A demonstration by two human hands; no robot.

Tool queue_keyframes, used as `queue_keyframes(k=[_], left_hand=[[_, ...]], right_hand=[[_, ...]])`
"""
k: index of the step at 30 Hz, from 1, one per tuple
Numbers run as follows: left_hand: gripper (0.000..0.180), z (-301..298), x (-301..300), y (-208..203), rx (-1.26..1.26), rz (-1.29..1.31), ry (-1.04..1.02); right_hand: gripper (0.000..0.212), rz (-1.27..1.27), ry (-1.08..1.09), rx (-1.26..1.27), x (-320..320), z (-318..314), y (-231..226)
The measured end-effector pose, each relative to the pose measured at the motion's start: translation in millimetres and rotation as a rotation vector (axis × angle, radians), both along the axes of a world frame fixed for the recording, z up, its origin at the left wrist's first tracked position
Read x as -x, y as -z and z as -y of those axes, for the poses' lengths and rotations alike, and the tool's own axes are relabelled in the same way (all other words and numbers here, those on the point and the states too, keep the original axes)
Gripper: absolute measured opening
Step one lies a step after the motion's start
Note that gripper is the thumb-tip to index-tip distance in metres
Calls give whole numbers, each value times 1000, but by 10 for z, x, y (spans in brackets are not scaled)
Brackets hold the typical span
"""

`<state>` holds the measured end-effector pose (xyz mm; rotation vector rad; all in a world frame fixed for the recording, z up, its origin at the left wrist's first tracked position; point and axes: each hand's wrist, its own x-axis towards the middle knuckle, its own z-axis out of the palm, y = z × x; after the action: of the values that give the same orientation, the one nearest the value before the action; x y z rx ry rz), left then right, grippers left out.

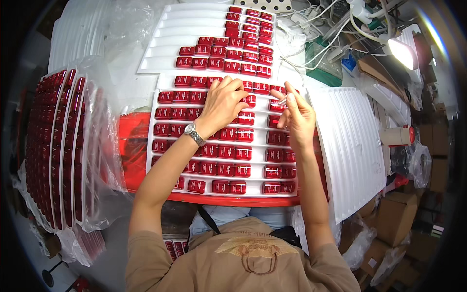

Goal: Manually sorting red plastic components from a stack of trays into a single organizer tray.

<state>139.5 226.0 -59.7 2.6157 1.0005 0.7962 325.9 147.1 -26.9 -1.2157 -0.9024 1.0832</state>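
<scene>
A white ridged tray (152, 141) lies in front of me, filled with rows of small shiny red rectangular pieces (226, 152). My left hand (223, 103), with a metal watch on the wrist, rests fingers-down on the red pieces in the tray's upper rows. My right hand (297, 114) hovers over the tray's right side and pinches a thin silver tool (283, 100) whose tip points at a red piece (275, 106). A second white tray (160, 53) farther back holds more red pieces on its right half.
Stacked trays of red pieces in clear plastic bags (61, 146) stand at my left. An empty white ridged tray (352, 146) leans at the right. A lit lamp (403, 52), tangled white cables (321, 24) and cardboard boxes (394, 214) crowd the right side. A red surface (134, 146) lies under the tray.
</scene>
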Motion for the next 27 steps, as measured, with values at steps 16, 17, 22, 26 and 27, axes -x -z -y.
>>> queue_keyframes(k=[16, 17, 22, 26, 27], left_hand=[[26, 7, -218, 78, 37, 44, 24], [27, 32, -229, 44, 55, 13, 30], [29, -34, 378, 6, 85, -68, -129], [25, 44, 176, -23, 288, 352, 110], [26, 148, 156, -102, 469, 422, 171]], right_hand=[[36, -195, 120, 83, -389, 201, -30], [36, -204, 33, 46, -403, 222, -23], [25, -31, -66, -24, -261, 201, -94], [21, 113, -70, -57, 97, 144, -30], [20, 206, -52, -132, 167, 137, -20]])
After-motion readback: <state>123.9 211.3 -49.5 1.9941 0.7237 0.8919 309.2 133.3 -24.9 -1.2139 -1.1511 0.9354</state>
